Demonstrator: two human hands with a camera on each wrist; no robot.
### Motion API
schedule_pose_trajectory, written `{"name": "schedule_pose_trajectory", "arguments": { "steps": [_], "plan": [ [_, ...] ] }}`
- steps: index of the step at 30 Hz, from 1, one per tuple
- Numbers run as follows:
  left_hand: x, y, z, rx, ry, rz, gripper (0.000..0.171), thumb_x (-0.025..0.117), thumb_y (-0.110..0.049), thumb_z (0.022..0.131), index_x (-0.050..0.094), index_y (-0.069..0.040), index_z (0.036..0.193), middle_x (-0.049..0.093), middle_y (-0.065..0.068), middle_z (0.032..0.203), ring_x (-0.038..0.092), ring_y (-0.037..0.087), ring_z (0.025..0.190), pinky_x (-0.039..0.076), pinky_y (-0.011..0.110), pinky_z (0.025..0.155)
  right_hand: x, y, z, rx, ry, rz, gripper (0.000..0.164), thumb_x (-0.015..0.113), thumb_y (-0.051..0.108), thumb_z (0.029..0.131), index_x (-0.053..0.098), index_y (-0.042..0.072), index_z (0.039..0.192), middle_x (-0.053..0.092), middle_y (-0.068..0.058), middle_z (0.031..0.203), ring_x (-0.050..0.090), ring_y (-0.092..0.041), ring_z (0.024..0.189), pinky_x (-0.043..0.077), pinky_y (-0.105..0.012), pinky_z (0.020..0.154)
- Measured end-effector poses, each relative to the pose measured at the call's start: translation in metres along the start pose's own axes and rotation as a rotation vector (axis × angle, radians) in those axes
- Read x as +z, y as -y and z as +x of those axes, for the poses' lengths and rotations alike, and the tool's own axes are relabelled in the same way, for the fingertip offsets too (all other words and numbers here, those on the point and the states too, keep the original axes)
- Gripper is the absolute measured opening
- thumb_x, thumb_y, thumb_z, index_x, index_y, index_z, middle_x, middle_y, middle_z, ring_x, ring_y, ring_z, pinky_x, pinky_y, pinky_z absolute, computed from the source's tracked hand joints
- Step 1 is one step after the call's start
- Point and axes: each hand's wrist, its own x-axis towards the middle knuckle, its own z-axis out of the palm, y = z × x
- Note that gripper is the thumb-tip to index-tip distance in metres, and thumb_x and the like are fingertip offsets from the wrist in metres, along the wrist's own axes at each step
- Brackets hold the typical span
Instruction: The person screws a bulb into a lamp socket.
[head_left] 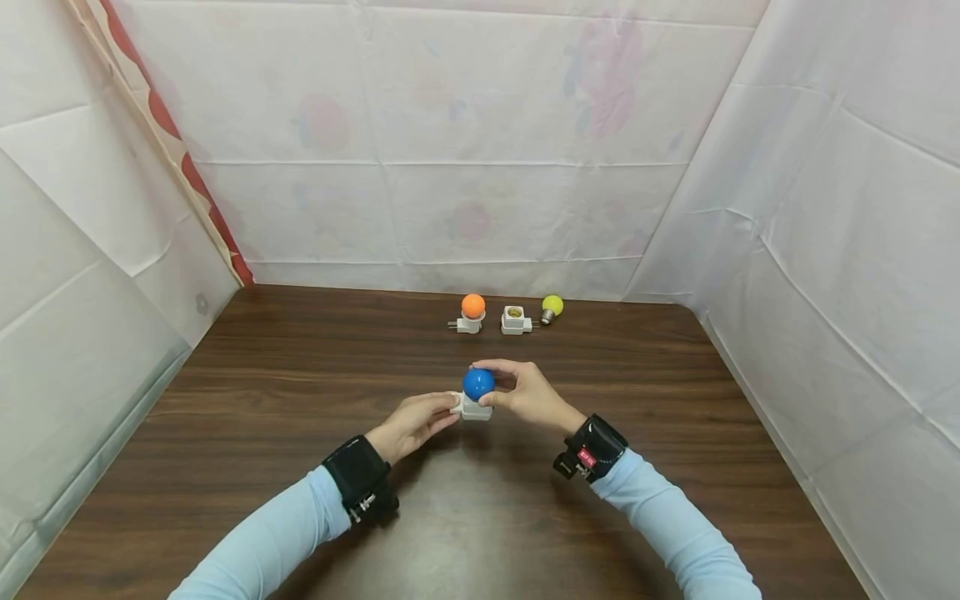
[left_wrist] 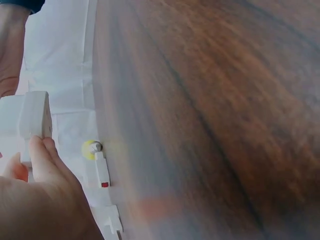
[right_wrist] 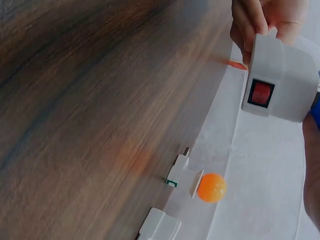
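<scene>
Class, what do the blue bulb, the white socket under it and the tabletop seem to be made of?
Blue bulb: perhaps glass or plastic; glossy, with a pale highlight. White socket: probably plastic; satin, with smooth moulded edges. Tabletop: wood or laminate; brown streaked grain, with a soft glare.

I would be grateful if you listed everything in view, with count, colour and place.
Held socket: 1, white, in left hand
Blue bulb: 1, blue, in right hand, over held socket
Orange bulb: 1, orange, atop far-left socket
Far-left socket: 1, white, table's far side
Open socket: 1, white, right of far-left socket
Lime bulb: 1, yellow-green, right of open socket
Table: 1, brown, beneath
Sheeting: white, patterned behind, around table
Wrist cameras: 2, black, one per wrist
Sleeves: 2, light blue, forearms
Hands: 2, bare, mid-table
</scene>
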Motion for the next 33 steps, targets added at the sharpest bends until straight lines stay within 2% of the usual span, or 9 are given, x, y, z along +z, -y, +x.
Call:
{"name": "schedule_pose_trajectory", "arguments": {
  "steps": [4,7,10,18,25,33],
  "plan": [
    [0.000,-0.001,-0.001,0.015,-0.015,0.020,0.042,0.057,-0.003,0.088,0.045,0.012,0.125,0.057,0.009,0.099,0.061,0.011,0.082,0.054,0.022,0.084,0.003,0.001,-0.002,-0.014,-0.038,0.006,0.045,0.068,0.007,0.081,0.055,0.000,0.123,0.056,-0.019,0.123,0.059,-0.031,0.104,0.054,-0.034,0.088],
    [0.000,0.000,-0.002,0.014,-0.012,0.057,0.041,0.058,-0.005,0.088,0.046,0.012,0.124,0.056,0.011,0.102,0.060,0.012,0.085,0.053,0.024,0.086,0.004,0.001,-0.003,-0.006,-0.036,0.005,0.047,0.068,0.008,0.081,0.053,-0.001,0.125,0.055,-0.019,0.125,0.059,-0.031,0.106,0.054,-0.033,0.088],
    [-0.001,0.000,-0.004,0.007,-0.004,0.080,0.040,0.058,-0.006,0.089,0.047,0.012,0.123,0.057,0.012,0.103,0.061,0.013,0.087,0.053,0.024,0.087,0.002,0.001,-0.003,-0.001,-0.011,0.000,0.049,0.067,0.010,0.082,0.051,-0.001,0.127,0.054,-0.018,0.127,0.058,-0.030,0.108,0.053,-0.035,0.090],
    [0.000,-0.002,-0.003,-0.014,0.025,0.105,0.041,0.059,-0.006,0.088,0.047,0.014,0.122,0.058,0.012,0.100,0.061,0.012,0.085,0.054,0.022,0.083,-0.006,-0.001,0.001,-0.085,0.107,0.016,0.052,0.063,0.003,0.085,0.044,-0.002,0.133,0.048,-0.020,0.133,0.048,-0.032,0.120,0.042,-0.046,0.102],
    [0.000,-0.001,-0.002,-0.027,0.029,0.093,0.042,0.058,-0.004,0.088,0.045,0.014,0.124,0.057,0.012,0.102,0.061,0.012,0.084,0.054,0.022,0.084,-0.004,0.000,0.002,-0.040,0.115,0.029,0.046,0.062,0.001,0.084,0.048,-0.004,0.128,0.050,-0.025,0.128,0.052,-0.034,0.113,0.045,-0.049,0.098],
    [-0.003,-0.001,0.000,-0.013,0.016,0.060,0.042,0.055,-0.002,0.090,0.042,0.013,0.127,0.054,0.013,0.106,0.060,0.011,0.084,0.054,0.022,0.084,0.001,0.003,0.003,0.030,0.078,0.032,0.046,0.065,0.002,0.083,0.052,0.000,0.126,0.054,-0.016,0.128,0.056,-0.028,0.108,0.051,-0.037,0.093]
  ]
}}
